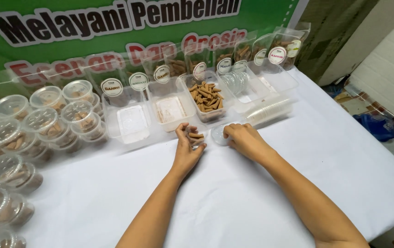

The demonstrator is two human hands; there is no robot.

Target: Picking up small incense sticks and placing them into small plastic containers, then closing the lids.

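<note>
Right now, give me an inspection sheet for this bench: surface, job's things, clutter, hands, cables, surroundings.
Surface: white tablecloth, wrinkled.
Job's things: brown cones in clear tub; small clear cup; round clear lid.
Clutter: lidded filled cups stacked left; two near-empty tubs; stack of empty cups lying sideways.
Hands: left hand wraps the cup; right hand fingers on the lid.
Cables: nothing seen.
Surroundings: green banner behind; labelled pouches.

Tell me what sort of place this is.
Probably a small shop's packing table: a green printed banner behind, clear rectangular plastic tubs of brown incense-like cones, and stacked lidded round plastic cups. The left hand holds a few cones.
</note>
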